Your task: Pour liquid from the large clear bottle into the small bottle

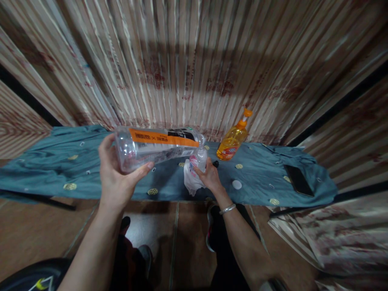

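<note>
My left hand (118,173) is wrapped round the base of a large clear plastic bottle (157,143) with an orange and black label. That bottle lies almost level in the air, its neck pointing right. Its mouth meets the top of a smaller clear bottle (200,157) with a pink-marked label. My right hand (210,176) grips this smaller bottle, which stands roughly upright over the bench. Below and left of it is a crumpled white cloth or tissue (192,182). Whether liquid passes between the two bottles I cannot tell.
An orange pump bottle (232,141) of yellow liquid stands tilted in view, right of my hands. A white round cap (237,184) and a dark phone (298,180) lie on the teal cloth-covered bench (91,169). A patterned curtain (194,60) hangs behind.
</note>
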A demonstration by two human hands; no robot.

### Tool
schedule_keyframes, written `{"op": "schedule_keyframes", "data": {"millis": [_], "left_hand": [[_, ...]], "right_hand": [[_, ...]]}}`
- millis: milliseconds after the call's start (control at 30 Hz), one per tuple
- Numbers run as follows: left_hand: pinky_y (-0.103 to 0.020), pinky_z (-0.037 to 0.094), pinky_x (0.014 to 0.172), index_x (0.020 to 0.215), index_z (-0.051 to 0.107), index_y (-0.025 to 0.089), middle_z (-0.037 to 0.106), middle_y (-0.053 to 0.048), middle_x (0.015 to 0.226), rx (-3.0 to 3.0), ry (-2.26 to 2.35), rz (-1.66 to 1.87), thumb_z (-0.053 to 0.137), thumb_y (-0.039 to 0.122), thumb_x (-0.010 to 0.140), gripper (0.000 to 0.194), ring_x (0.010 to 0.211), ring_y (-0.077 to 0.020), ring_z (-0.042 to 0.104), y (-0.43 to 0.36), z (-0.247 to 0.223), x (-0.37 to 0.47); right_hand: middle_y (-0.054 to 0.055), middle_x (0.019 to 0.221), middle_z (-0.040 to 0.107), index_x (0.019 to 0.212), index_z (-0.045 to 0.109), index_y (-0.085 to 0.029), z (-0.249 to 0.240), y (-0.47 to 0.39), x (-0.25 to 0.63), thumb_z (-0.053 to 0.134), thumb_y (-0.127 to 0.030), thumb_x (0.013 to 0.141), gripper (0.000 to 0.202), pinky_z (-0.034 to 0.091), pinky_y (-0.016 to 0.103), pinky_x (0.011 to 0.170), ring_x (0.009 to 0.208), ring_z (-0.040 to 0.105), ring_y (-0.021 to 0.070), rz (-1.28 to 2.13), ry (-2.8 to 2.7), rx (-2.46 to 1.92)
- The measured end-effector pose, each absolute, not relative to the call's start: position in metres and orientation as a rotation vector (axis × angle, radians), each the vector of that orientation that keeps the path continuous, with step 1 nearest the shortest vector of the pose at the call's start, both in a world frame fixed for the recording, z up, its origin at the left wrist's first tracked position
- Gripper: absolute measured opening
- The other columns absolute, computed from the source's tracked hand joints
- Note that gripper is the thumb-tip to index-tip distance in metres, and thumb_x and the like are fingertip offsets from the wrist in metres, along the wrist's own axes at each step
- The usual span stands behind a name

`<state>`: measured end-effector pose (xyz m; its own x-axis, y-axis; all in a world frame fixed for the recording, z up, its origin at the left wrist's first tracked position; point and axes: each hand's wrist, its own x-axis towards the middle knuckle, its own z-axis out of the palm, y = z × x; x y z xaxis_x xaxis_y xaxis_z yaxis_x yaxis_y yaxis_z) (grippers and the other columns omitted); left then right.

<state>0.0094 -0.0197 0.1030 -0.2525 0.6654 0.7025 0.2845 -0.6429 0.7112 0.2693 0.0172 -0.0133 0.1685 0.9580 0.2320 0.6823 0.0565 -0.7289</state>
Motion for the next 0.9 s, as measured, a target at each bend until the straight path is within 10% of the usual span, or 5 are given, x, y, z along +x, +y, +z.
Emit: {"op": "schedule_keyframes", "data": {"millis": [900], "left_hand": [[-0.051,0.057,0.096,0.131,0.052,0.027,0.057,-0.009,0.132,1.741,1.151,1.973,0.093,0.045,0.051,0.091,0.118,-0.0268,0.061,-0.0188,0.1031,0.0108]], "right_hand": [[0.008,0.093,0.073,0.109,0.05,-0.021,-0.0089,0.0155,0.2678,0.071,-0.04,0.083,0.039,0.055,0.037,0.074,0.087,0.073,0.0293,0.487,-1.56,-1.695]]}}
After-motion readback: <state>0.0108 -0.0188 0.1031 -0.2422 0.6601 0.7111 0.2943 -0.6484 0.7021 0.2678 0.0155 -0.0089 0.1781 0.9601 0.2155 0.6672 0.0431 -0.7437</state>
